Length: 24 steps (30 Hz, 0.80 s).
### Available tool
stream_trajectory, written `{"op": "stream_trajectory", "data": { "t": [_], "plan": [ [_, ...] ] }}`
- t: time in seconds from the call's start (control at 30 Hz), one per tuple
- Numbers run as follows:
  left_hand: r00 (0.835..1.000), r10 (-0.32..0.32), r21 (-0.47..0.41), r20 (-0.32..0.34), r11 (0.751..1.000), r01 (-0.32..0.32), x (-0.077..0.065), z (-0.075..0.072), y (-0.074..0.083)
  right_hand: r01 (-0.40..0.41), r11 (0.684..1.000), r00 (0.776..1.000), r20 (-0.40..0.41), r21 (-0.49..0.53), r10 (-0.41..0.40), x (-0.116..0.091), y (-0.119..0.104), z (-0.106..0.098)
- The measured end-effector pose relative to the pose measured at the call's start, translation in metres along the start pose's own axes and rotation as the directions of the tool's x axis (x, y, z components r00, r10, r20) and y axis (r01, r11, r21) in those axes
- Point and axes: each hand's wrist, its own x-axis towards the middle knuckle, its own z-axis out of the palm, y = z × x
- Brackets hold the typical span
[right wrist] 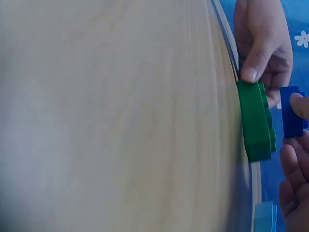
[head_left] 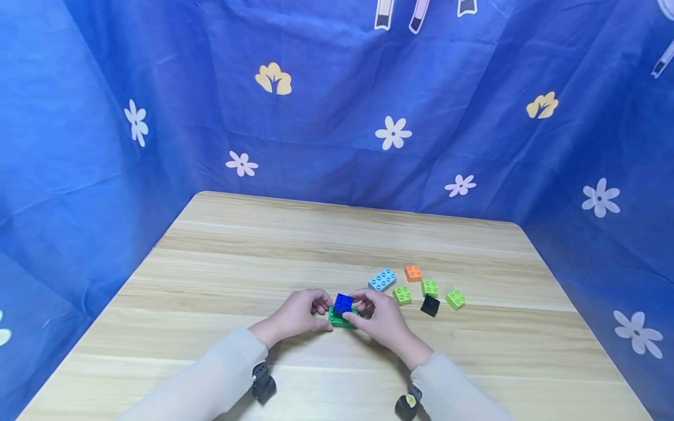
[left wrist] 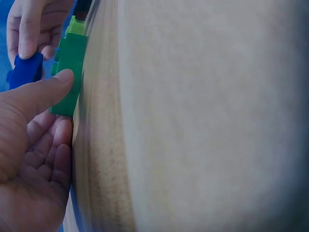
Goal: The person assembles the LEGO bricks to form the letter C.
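Note:
In the head view my left hand [head_left: 300,314] is at the left end of a long green building brick [head_left: 339,320] on the table. Its thumb and fingers pinch that end, as the left wrist view shows with the thumb on the green brick's side [left wrist: 72,55]. My right hand [head_left: 387,318] pinches a small dark blue brick [head_left: 343,302] between thumb and fingers. The blue brick [right wrist: 290,116] hangs just over the green brick's studs, a gap between them in the right wrist view.
Right of the hands on the wooden table [head_left: 253,234] lie a light blue brick [head_left: 382,279], an orange brick [head_left: 413,273], a black brick [head_left: 430,306] and three lime bricks, the rightmost lime brick [head_left: 455,299] farthest off. A blue patterned curtain [head_left: 326,117] encloses the table's back and sides.

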Motion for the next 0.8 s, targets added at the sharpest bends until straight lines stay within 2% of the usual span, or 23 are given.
{"op": "stream_trajectory", "data": {
  "t": [0.17, 0.37, 0.8],
  "plan": [
    [1.000, 0.008, 0.023, -0.012, 1.000, -0.008, -0.001, -0.001, 0.001, 0.014, 1.000, 0.999, 0.030, 0.013, -0.014, 0.005, -0.002, 0.009],
    [0.999, 0.023, 0.032, -0.025, 0.999, -0.022, -0.002, -0.001, 0.000, 0.023, 0.999, 0.998, 0.067, -0.035, -0.021, 0.008, -0.005, 0.014],
    [1.000, 0.013, 0.062, -0.020, 0.998, -0.012, -0.002, -0.002, 0.000, 0.041, 0.995, 0.993, 0.114, -0.093, -0.030, 0.013, -0.005, 0.015]
  ]
}}
